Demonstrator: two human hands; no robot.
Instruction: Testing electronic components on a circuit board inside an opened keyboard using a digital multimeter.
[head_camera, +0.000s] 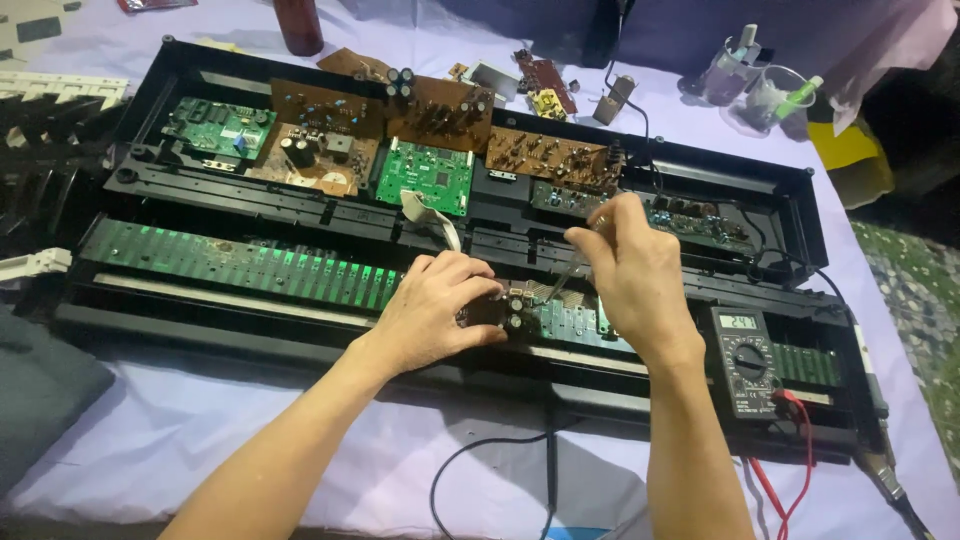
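Head view: left hand (432, 305) fingers clamped on a small brown circuit board (497, 308) at frame centre. Right hand (630, 265) fingers pinched together on a thin metal tool (562, 280), tip touching that board. Both sit over the open black keyboard chassis (800, 215), above its green contact strip (240, 265). Multimeter (745, 360) at lower right; green mainboard (428, 175) upper centre.

Makeshift home electronics repair spot, opened black keyboard chassis (800, 215) on a table draped in lilac cloth (200, 430), bare green and brown circuit boards (425, 175), digital multimeter (748, 360) with red leads, plastic cups (775, 98) of tools
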